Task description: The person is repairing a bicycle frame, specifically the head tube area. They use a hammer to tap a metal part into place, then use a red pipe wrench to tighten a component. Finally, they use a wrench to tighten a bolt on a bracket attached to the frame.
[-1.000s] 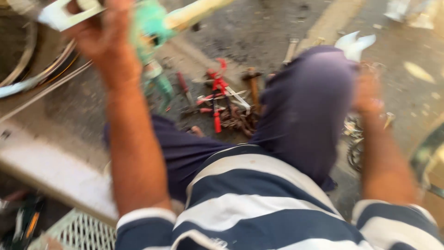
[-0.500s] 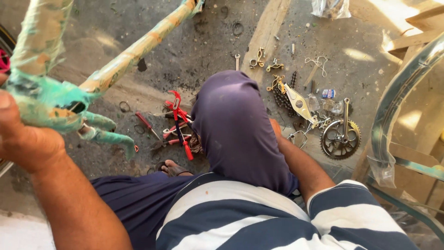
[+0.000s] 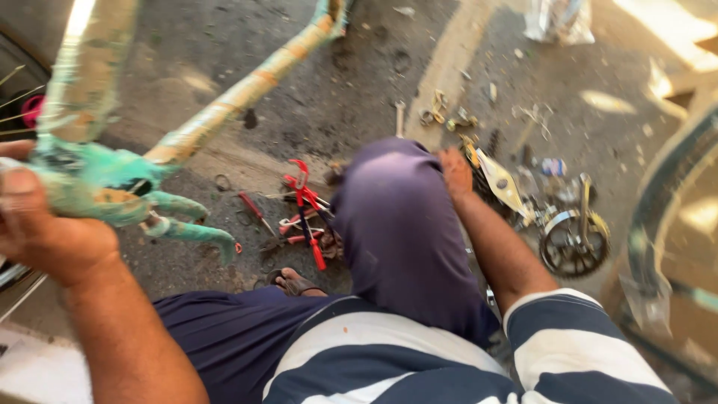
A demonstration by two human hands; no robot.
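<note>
Head view. The left hand (image 3: 45,228) is clamped on the green bicycle frame (image 3: 112,187), held raised at the left above the floor (image 3: 359,75); its tubes run up and to the right. The right hand (image 3: 455,168) rests on the raised knee (image 3: 396,202); whether its fingers are curled or spread cannot be told. Red pliers (image 3: 307,209) lie on the floor left of the knee; a chainring (image 3: 572,243) lies to its right.

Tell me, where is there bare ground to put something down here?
Bare ground lies beyond the red-handled tools, under the green bicycle frame. It is crowded by the right hand, around the chainring and small parts.
</note>
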